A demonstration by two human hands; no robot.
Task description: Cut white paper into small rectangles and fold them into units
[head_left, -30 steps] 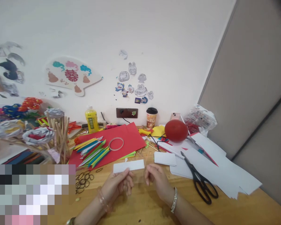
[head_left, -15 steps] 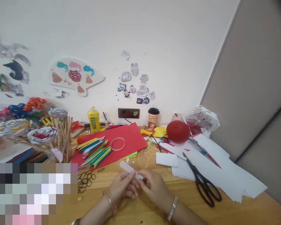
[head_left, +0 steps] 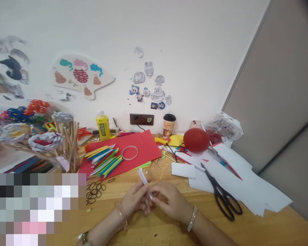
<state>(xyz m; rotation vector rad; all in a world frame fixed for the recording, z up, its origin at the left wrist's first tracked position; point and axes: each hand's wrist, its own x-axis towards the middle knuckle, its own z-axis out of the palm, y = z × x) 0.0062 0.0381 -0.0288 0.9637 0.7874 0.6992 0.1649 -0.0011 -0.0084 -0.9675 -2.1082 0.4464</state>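
Both hands meet low in the middle of the wooden table (head_left: pixel 149 232). My left hand (head_left: pixel 136 201) and my right hand (head_left: pixel 169 201) pinch a narrow folded white paper strip (head_left: pixel 143 178) between their fingertips. The strip sticks up and away from the fingers, tilted to the left. Each wrist wears a bracelet. Just beyond the hands lies a red paper sheet (head_left: pixel 141 145) with a fan of coloured folded paper strips (head_left: pixel 104 160) and a thin metal ring (head_left: pixel 129 152) on it.
Black scissors (head_left: pixel 220 196) lie on a pile of white paper sheets (head_left: pixel 246 188) at the right. A small white card (head_left: pixel 183 169), a red ball (head_left: pixel 196 140), a coffee cup (head_left: pixel 168 125) and a yellow bottle (head_left: pixel 102 125) stand behind. Rubber bands (head_left: pixel 93 191) and a stick-filled holder (head_left: pixel 66 147) are left.
The white strip was held flat and wide between the hands a second ago. The hands have come together, and the strip is now folded narrow and turned upward.
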